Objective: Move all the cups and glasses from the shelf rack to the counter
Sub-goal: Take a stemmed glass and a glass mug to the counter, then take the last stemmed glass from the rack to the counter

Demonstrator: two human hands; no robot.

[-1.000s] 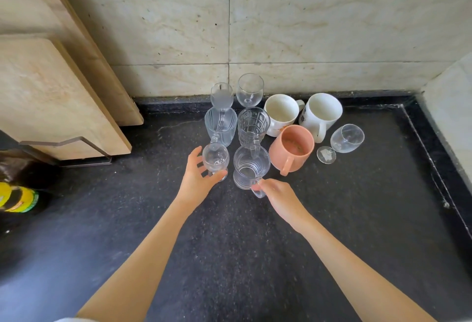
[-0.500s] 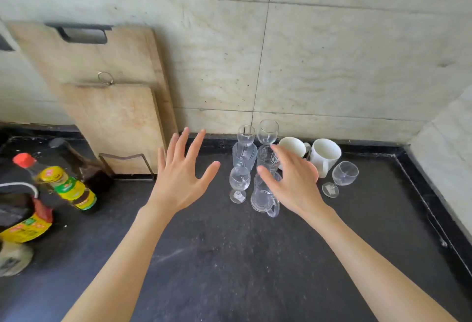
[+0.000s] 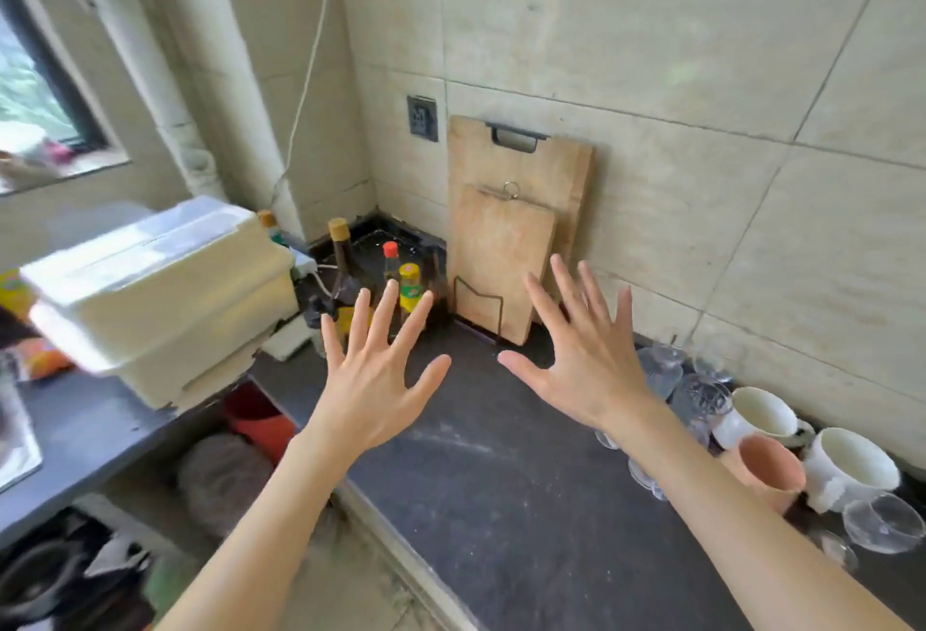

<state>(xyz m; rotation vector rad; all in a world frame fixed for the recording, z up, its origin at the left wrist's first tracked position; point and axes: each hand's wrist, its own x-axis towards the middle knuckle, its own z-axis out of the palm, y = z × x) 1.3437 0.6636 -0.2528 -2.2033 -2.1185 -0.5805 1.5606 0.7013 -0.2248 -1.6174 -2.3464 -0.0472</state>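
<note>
Both hands have lifted clear of the glassware since the earlier frames. Left hand, at 9 o'clock of the right hand, is spread wide, holding nothing; the right likewise. Glasses, white mugs and a pink cup stand on the counter at 3 o'clock.

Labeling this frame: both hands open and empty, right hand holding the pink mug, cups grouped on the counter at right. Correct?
Not quite. The right hand holds nothing: in the head view its fingers are spread in the air, apart from the pink mug, which stands on the counter among the other cups. The left hand is open and empty too.
</note>
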